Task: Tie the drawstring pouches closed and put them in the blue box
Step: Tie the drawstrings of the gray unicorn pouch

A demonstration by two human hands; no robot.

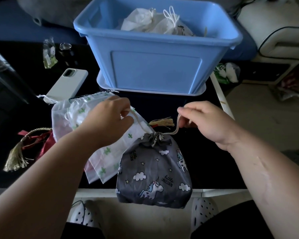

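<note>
Grey unicorn pouch (pixel 154 171) on table (pixel 202 163) in front of blue box (pixel 155 66), neck cinched. Left hand (pixel 109 116) curled round one drawstring (pixel 175 131) end, right hand (pixel 205 121) pinching other. White pouches (pixel 145 19) inside blue box; cactus-print pouches (pixel 100 135) front-left of it.

1. The room is dim; the blue box (pixel 155 69) catches most light, the white pouches (pixel 145 21) inside it looking washed.
2. Right of the box the floor (pixel 266 118) is brighter, so light seems to come from there.
3. In front of the box the black tabletop (pixel 205 152) swallows detail; shadows are soft.
4. Also in front, the unicorn pouch (pixel 154 173) and its drawstring (pixel 176 130) are sharp, print readable.
5. Far left of the box, things smear and darken.
6. The white table edge (pixel 221 97) right of the box leans with lens distortion.
</note>
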